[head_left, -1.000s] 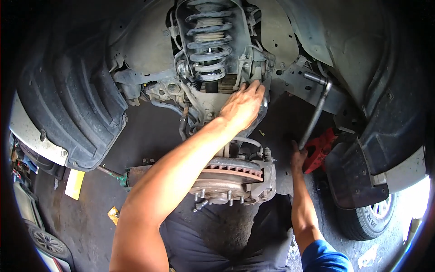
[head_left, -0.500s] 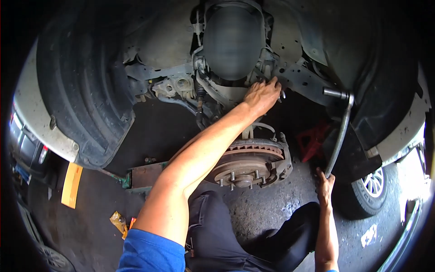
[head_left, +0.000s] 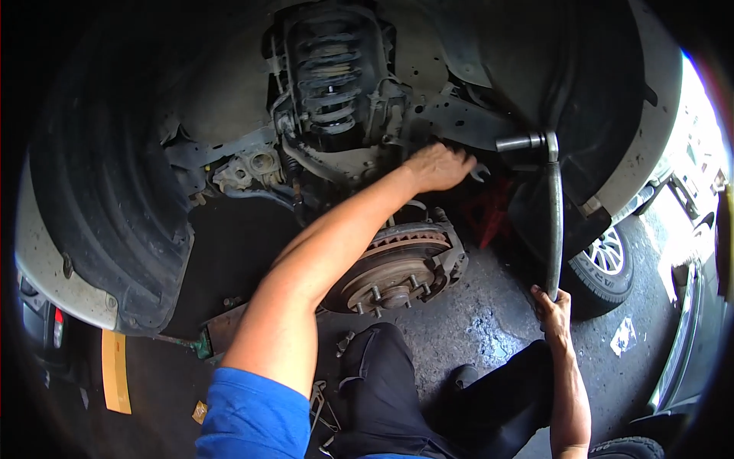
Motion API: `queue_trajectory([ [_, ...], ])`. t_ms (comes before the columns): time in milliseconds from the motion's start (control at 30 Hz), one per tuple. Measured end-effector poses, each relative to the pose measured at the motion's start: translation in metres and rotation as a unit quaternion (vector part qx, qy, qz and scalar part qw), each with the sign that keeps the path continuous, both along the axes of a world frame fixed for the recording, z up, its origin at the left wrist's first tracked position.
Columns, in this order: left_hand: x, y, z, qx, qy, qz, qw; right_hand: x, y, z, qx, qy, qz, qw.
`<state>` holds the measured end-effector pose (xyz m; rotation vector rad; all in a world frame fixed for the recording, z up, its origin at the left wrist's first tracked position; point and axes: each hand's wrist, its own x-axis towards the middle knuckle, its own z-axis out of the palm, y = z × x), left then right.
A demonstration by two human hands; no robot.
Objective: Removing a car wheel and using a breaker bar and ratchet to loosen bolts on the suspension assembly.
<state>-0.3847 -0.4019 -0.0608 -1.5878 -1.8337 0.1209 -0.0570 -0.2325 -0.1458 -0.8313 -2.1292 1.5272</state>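
Note:
My left hand (head_left: 440,166) reaches forward over the brake disc (head_left: 386,283), its fingers closed around a wrench. The open jaw of the wrench (head_left: 479,172) sticks out to the right of the knuckles; the rest is hidden in the hand. My right hand (head_left: 553,310) grips the lower end of a long metal breaker bar (head_left: 556,222), held nearly upright. A socket (head_left: 522,143) on its top end points left. Behind my left hand is a lower suspension arm (head_left: 336,161), below a coil spring (head_left: 330,80).
Black wheel-arch liners (head_left: 99,206) flank the suspension. A red jack stand (head_left: 488,210) stands behind the disc. A removed wheel (head_left: 604,264) lies at right. A green floor jack (head_left: 205,344) is partly hidden by my left arm. A yellow strip (head_left: 115,371) is at lower left.
The view has shifted right. My left hand has come away rightward from the suspension, and more of the wrench shows. The breaker bar stands more upright in my right hand.

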Motion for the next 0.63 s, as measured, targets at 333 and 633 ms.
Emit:
queue_trajectory([
  [333,0.073,-0.12,0.032,0.334,-0.08,-0.142,0.928,0.013,0.0,-0.01,0.081,-0.019,0.025,0.996],
  [633,0.174,-0.315,-0.041,0.559,-0.352,0.069,0.747,0.008,-0.071,-0.045,0.008,-0.028,0.293,0.956],
])
